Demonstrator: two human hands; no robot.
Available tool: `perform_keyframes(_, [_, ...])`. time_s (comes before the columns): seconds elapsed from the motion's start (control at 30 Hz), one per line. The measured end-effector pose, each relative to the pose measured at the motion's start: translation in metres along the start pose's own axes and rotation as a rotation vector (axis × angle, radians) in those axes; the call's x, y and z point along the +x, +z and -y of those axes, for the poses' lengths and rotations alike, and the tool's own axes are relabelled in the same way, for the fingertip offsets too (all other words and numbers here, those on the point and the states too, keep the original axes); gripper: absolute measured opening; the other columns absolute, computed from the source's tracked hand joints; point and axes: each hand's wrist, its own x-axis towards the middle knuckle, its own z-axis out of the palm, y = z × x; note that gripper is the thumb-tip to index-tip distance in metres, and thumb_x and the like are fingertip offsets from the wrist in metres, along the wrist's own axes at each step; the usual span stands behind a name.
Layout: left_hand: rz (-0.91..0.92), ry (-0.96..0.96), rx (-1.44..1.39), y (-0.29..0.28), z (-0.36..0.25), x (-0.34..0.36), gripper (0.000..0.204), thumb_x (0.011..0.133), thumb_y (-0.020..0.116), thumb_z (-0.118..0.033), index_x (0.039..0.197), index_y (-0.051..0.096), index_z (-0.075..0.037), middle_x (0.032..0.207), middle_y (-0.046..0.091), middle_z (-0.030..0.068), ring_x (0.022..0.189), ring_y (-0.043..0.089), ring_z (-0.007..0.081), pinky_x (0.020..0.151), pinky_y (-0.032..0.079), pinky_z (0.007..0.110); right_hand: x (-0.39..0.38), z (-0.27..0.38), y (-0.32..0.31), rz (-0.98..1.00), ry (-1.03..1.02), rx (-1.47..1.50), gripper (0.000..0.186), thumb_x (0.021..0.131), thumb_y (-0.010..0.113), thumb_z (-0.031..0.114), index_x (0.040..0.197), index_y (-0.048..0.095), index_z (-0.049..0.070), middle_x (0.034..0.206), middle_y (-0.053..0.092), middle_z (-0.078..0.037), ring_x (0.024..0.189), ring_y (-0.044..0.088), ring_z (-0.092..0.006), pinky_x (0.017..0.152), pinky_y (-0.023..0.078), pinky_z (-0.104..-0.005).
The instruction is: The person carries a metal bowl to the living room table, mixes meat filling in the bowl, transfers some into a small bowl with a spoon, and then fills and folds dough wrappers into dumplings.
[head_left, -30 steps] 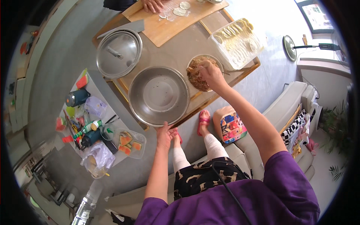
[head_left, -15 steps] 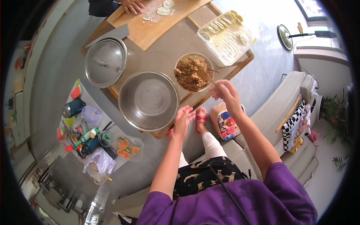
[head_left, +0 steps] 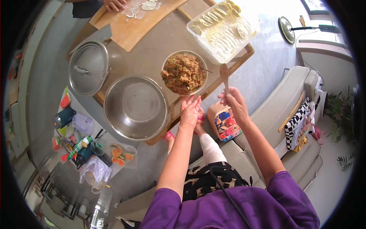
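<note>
My right hand [head_left: 235,104] grips a flat wooden spatula [head_left: 224,73] by its handle. The blade points up and away from me, right of the bowl of meat filling [head_left: 182,74]. The filling is brownish with green bits, heaped in a pale round bowl, and a metal spoon handle [head_left: 207,70] juts from its right side. Just below the bowl's near rim, my left hand [head_left: 190,111] lies palm up with fingers stretched out and nothing visible on it. A large steel bowl [head_left: 136,107] stands left of it, with little inside.
Beyond the filling, a plastic tub [head_left: 224,34] holds floured dumplings. Another person's hand [head_left: 114,4] rests at a wooden board [head_left: 133,32] with dough wrappers. A lidded steel pot [head_left: 88,68] stands left. A side table [head_left: 118,170] carries bottles, bags and watermelon. A sofa [head_left: 263,131] is at right.
The wooden spatula has come out of the filling and now stands upright to the right of the bowl. My left hand has moved closer to the bowl's near rim. The view has shifted slightly.
</note>
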Motion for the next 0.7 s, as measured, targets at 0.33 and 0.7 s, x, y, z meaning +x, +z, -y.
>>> perform_keyframes(0.33, [0.026,0.204,-0.195,0.012,0.016,0.034,0.067,0.075,0.058,0.014,0.131,0.042,-0.019,0.136,0.045,0.0045,0.128,0.041,0.0259,0.11,0.031,0.048,0.059,0.021,0.007,-0.16,-0.328,-0.702,0.014,0.087,0.057,0.014,0.09,0.054,0.001,0.066,0.047,-0.007,0.06,0.04,-0.0129,0.056,0.036,-0.0297])
perform_keyframes(0.7, [-0.035,0.239,-0.162,0.018,0.01,0.03,0.076,0.068,0.064,0.012,0.132,0.036,-0.017,0.13,0.046,0.0068,0.121,0.046,0.0249,0.104,0.038,0.042,0.169,0.045,0.077,0.11,-0.679,-1.284,0.011,0.082,0.045,0.003,0.09,0.053,-0.001,0.081,0.061,-0.021,0.085,0.06,-0.0385,0.075,0.047,-0.0471])
